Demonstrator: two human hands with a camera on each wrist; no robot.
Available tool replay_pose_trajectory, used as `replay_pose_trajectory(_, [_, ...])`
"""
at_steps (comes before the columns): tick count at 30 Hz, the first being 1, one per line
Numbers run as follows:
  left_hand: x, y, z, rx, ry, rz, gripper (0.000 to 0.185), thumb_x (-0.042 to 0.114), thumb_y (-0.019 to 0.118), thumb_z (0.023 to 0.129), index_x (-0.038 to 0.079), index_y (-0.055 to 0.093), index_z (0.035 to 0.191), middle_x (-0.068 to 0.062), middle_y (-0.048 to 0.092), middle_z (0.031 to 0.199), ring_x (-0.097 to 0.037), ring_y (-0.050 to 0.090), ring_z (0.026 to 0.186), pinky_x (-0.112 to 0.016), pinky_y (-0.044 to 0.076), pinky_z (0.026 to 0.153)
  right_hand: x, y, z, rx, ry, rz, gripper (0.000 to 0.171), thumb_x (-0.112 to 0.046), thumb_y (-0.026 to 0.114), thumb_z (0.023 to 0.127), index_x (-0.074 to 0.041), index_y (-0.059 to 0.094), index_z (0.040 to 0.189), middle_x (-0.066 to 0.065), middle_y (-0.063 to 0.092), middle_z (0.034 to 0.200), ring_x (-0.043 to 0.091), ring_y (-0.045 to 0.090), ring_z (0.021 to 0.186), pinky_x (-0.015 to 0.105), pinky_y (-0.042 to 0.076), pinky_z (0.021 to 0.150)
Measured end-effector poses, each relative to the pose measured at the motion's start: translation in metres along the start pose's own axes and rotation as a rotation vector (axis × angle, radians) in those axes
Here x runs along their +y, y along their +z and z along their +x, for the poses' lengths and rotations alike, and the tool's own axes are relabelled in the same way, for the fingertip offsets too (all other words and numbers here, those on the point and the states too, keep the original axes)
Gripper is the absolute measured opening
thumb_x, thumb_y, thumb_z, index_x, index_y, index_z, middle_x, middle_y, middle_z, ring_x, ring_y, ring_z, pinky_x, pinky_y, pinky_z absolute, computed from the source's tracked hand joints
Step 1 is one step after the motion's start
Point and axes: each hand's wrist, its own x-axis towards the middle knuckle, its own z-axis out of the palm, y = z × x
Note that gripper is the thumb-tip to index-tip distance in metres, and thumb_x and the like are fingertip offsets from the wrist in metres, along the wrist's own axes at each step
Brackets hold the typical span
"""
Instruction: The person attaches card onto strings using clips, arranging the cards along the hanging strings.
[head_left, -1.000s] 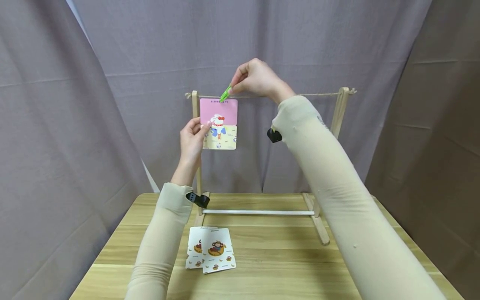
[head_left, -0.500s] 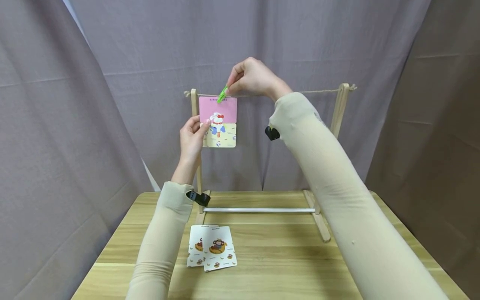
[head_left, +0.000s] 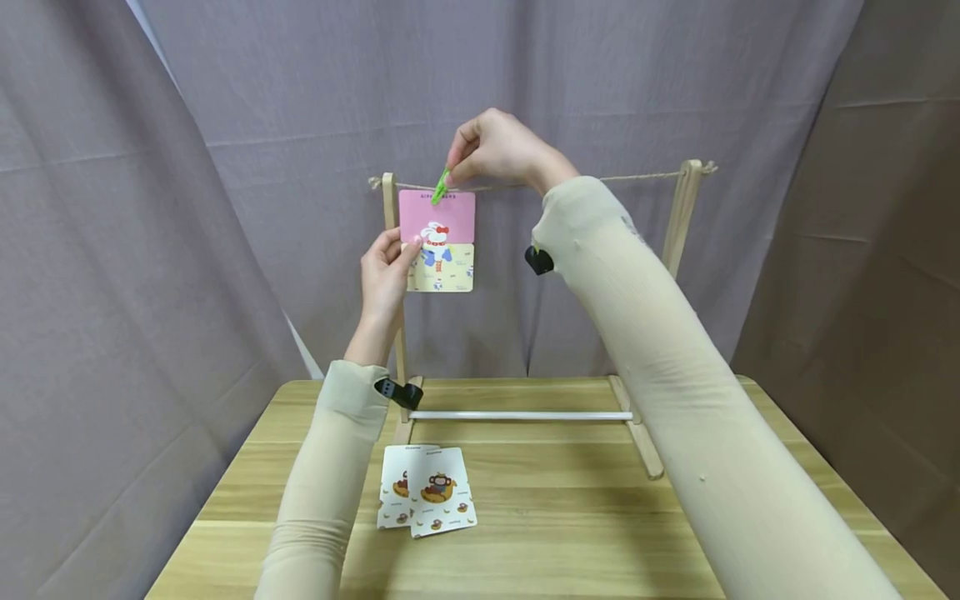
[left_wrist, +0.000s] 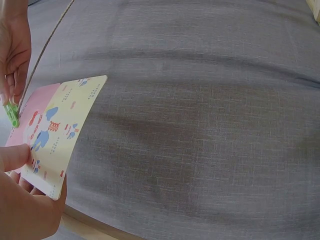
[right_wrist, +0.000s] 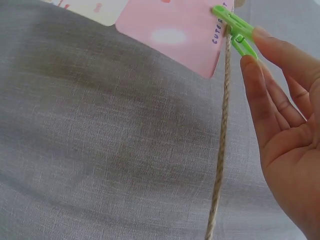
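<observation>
A card (head_left: 438, 242), pink on top and yellow below with a cartoon figure, hangs at the left end of a twine line (head_left: 622, 177) strung across a wooden frame (head_left: 684, 217). My right hand (head_left: 452, 173) pinches a green clothes peg (head_left: 441, 188) that sits on the card's top edge at the twine. In the right wrist view, a fingertip and the thumb press the peg (right_wrist: 235, 30) beside the twine (right_wrist: 222, 130). My left hand (head_left: 405, 250) holds the card's left edge, with the thumb (left_wrist: 14, 155) on the card's (left_wrist: 57, 130) face.
Two monkey cards (head_left: 429, 498) lie overlapped on the wooden table (head_left: 570, 517) in front of the frame's white base rod (head_left: 525, 415). Grey curtains hang behind and at both sides. The rest of the twine to the right post is bare.
The right hand with the peg has crept slightly left along the card's top edge. The left hand keeps its hold on the card.
</observation>
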Motion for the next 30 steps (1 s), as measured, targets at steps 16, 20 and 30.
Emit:
replay_pose_trajectory(16, [-0.002,-0.003,-0.002,0.003,-0.033,0.01,0.029,0.015,0.069,0.097,0.0,0.064,0.121,-0.007,0.072,0.1,-0.015,0.066,0.084,-0.025,0.055,0.071,0.0,0.012,0.002,-0.003,0.032,0.051,0.023,-0.016,0.074,0.092,-0.008,0.067,0.113,0.004,0.07,0.115,0.014,0.062,0.105,0.028,0.045,0.096])
replay_pose_trajectory(20, [-0.004,-0.004,-0.003,-0.003,-0.034,0.02,0.03,0.016,0.07,0.097,0.0,0.064,0.122,-0.007,0.072,0.101,-0.015,0.066,0.084,-0.025,0.054,0.07,0.002,0.016,0.001,-0.013,0.033,0.053,0.03,-0.019,0.069,0.096,-0.007,0.067,0.124,0.004,0.069,0.12,0.013,0.06,0.111,0.027,0.046,0.097])
replay_pose_trajectory(30, [-0.005,-0.004,-0.003,0.001,-0.032,0.029,0.03,0.015,0.069,0.097,-0.002,0.064,0.121,-0.008,0.072,0.1,-0.015,0.066,0.083,-0.025,0.053,0.069,0.006,0.023,0.001,-0.012,0.031,0.062,0.034,-0.023,0.065,0.099,-0.009,0.068,0.13,0.002,0.068,0.127,0.011,0.06,0.113,0.025,0.048,0.096])
